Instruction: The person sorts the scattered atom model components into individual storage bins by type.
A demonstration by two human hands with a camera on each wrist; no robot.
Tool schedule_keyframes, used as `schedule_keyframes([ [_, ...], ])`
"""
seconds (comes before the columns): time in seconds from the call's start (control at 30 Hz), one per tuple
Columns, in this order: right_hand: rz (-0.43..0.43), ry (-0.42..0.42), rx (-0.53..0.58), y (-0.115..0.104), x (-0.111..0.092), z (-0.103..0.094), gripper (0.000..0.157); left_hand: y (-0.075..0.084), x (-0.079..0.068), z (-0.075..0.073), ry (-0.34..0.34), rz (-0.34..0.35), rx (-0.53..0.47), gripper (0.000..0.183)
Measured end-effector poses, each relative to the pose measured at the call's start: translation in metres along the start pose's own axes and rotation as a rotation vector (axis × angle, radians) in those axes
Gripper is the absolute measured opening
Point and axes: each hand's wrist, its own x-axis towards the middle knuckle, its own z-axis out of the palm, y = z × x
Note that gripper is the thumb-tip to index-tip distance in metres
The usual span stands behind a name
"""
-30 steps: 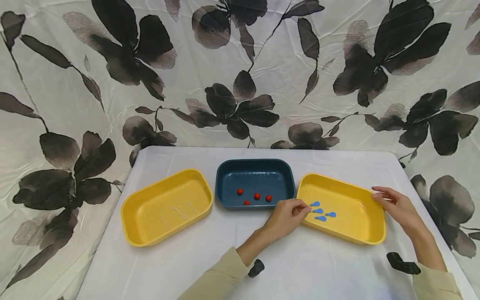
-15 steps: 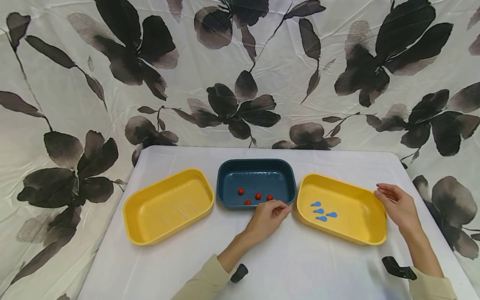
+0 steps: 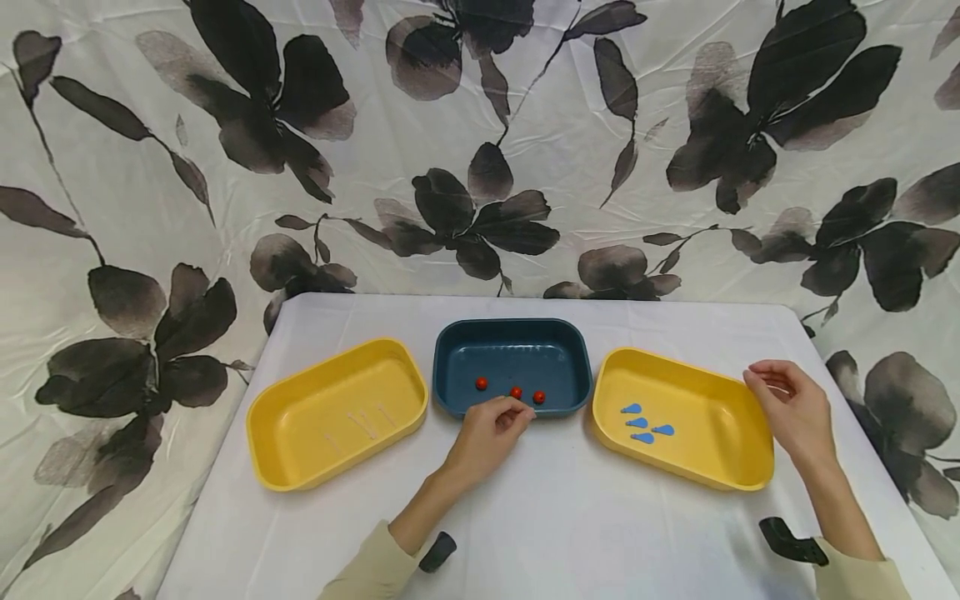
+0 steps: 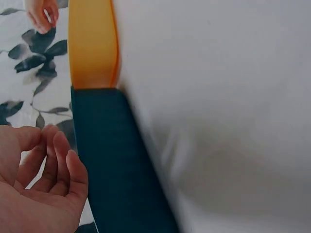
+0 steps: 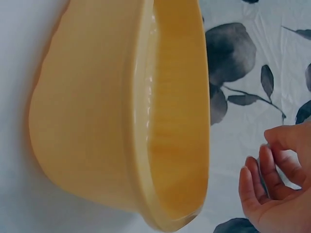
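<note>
My left hand (image 3: 487, 433) hovers at the near edge of the dark blue tray (image 3: 517, 328), fingers loosely curled and the thumb by the fingertips. Nothing shows between them in the left wrist view, where the hand (image 4: 46, 177) is beside the tray's wall (image 4: 121, 160). Three red beads (image 3: 481, 383) show in this tray. My right hand (image 3: 795, 412) is at the far right corner of the right yellow tray (image 3: 720, 433), its fingers relaxed and bent. Apart from that tray's rim in the right wrist view, the hand (image 5: 277, 170) holds nothing visible. Several blue drop-shaped pieces (image 3: 663, 430) lie in the right tray.
Another yellow tray (image 3: 300, 433) stands at the left with several thin pale sticks (image 3: 362, 425) in it. All trays are on a white-covered table (image 3: 570, 533). Behind it hangs a floral cloth (image 3: 480, 100).
My left hand has moved left from over the blue pieces to the dark blue tray's near edge, now covering one bead. My right hand has shifted slightly up beside its tray.
</note>
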Motion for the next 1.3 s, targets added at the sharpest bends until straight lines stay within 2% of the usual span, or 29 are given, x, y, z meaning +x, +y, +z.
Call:
schedule_keyframes([
  [0.37, -0.151, 0.043, -0.051, -0.011, -0.006, 0.005, 0.031, -0.006, -0.01, -0.032, 0.093, -0.01, 0.056, 0.005],
  [0.77, -0.402, 0.085, -0.094, -0.02, -0.011, 0.011, 0.016, -0.015, -0.018, -0.07, 0.2, 0.012, 0.151, 0.007],
  [1.0, -0.571, 0.098, -0.098, -0.019, -0.012, 0.013, 0.026, -0.021, -0.023, -0.089, 0.233, 0.019, 0.242, 0.005],
  [1.3, -0.654, 0.106, -0.168, -0.007, -0.012, 0.014, 0.03, -0.031, -0.029, -0.111, 0.288, 0.088, 0.367, 0.003],
])
